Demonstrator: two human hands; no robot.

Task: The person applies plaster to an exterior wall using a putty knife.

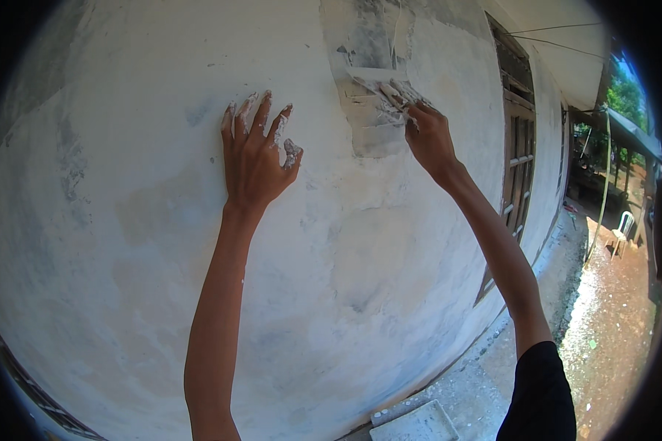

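My left hand (261, 158) is spread wide against the pale wall (287, 323), fingers pointing up and apart, with white paste caked on the fingertips and thumb; it holds nothing. My right hand (429, 140), higher up and to the right, is closed around what looks like a flat scraper (392, 95), also smeared white, though paste and fingers hide its exact outline. The scraper sits at the grey, rough patch (379, 143) on the wall, near a pale streak across it. Further right, well apart from my hand, is a brown wooden window (520, 140) with panes. Below, near the foot of the wall, a whitish rectangular tray (419, 425) lies on the concrete. Far to the right, a light-coloured chair (622, 231) stands on the sunlit ground.
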